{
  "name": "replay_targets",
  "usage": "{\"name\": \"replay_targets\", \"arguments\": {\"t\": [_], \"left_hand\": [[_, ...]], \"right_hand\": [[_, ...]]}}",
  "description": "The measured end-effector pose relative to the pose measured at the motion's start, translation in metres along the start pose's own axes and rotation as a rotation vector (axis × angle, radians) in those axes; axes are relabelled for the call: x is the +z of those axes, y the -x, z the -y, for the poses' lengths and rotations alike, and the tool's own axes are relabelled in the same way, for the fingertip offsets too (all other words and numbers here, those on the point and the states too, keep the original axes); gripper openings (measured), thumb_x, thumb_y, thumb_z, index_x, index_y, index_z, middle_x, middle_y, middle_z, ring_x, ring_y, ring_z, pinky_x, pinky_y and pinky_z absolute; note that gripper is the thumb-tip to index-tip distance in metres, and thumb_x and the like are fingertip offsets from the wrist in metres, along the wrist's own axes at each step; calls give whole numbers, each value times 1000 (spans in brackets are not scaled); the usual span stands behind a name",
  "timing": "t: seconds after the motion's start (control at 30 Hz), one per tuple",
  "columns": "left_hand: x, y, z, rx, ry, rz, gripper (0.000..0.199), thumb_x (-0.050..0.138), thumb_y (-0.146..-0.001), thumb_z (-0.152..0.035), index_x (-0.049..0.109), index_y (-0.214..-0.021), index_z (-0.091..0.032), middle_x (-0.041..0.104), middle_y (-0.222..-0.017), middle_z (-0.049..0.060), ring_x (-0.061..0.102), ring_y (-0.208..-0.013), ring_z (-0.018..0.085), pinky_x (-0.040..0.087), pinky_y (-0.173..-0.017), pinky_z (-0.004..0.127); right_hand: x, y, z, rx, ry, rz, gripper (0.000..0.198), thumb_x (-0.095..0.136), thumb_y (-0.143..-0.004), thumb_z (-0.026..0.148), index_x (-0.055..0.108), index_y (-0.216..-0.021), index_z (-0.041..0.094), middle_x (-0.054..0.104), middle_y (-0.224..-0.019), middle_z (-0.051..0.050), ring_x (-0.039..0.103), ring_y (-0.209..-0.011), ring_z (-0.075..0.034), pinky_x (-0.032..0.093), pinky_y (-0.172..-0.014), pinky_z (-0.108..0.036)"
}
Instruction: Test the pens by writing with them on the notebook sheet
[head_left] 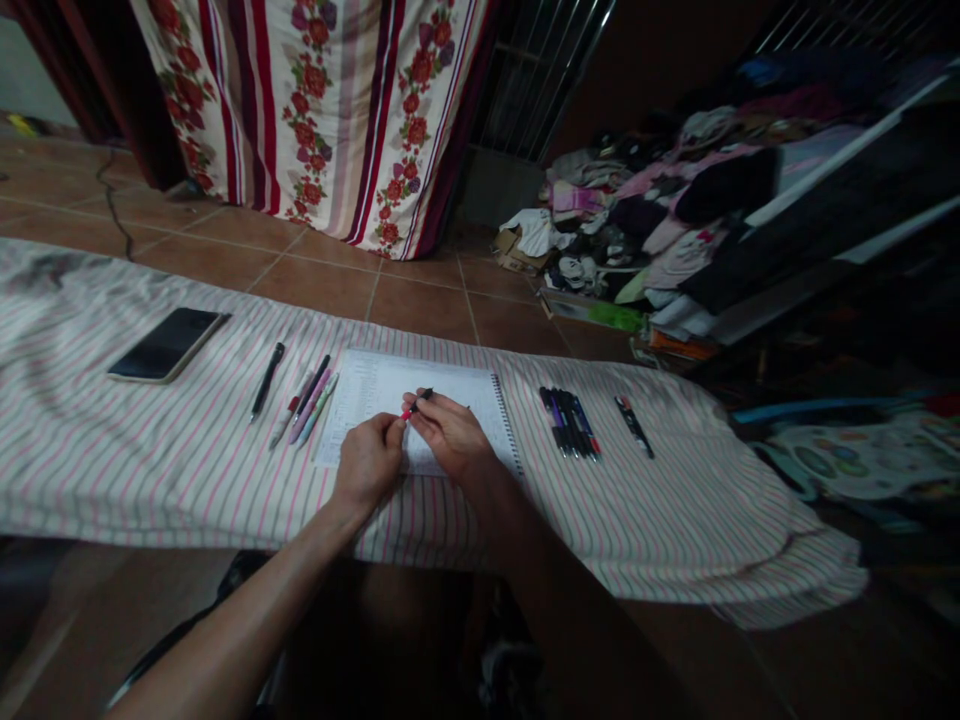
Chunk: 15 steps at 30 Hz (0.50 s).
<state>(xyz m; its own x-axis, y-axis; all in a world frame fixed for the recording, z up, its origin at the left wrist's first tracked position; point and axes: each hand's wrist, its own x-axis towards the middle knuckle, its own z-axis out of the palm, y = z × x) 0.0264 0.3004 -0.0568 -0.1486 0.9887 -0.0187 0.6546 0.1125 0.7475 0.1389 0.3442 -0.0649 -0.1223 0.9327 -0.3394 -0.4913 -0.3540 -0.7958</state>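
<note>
My left hand (369, 458) is closed, its thumb and fingertips pinching the pink end of a small black pen (412, 407). From the other side, my right hand (451, 432) grips the pen's black part between thumb and fingers. Both hands are just above an open spiral notebook (465, 388) with writing on its page. Left of the notebook lie several pens (310, 406) side by side, with a black pen (267, 384) apart from them. To the right, a row of several dark pens (570, 424) lies near a lone pen (634, 427).
A striped cloth (187, 450) covers the table. On its left part lies a smartphone (168, 345). Beyond the table are a tiled floor (416, 300), a floral curtain (337, 110) and a heap of clothes (660, 210) at the right.
</note>
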Motion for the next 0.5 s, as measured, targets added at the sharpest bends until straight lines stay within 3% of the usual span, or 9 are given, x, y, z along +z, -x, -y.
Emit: {"name": "replay_targets", "arguments": {"t": [0.33, 0.5], "left_hand": [[-2, 0, 0, 0, 0, 51, 29, 42, -84, -31, 66, -92, -17, 69, -78, 6, 62, -72, 17, 39, -63, 25], [-2, 1, 0, -5, 21, 57, 33, 43, -84, -27, 59, -111, -21, 70, -80, 4, 62, -74, 16, 41, -66, 25]], "right_hand": [[4, 4, 6, 17, -35, -138, 8, 64, -65, 14, 64, -72, 17, 63, -71, 1, 58, -69, -9, 48, -68, -19], [3, 4, 9, 5, -37, -179, 11, 65, -65, 14, 65, -76, 17, 58, -67, 3, 53, -59, -4, 46, -62, -15]]}}
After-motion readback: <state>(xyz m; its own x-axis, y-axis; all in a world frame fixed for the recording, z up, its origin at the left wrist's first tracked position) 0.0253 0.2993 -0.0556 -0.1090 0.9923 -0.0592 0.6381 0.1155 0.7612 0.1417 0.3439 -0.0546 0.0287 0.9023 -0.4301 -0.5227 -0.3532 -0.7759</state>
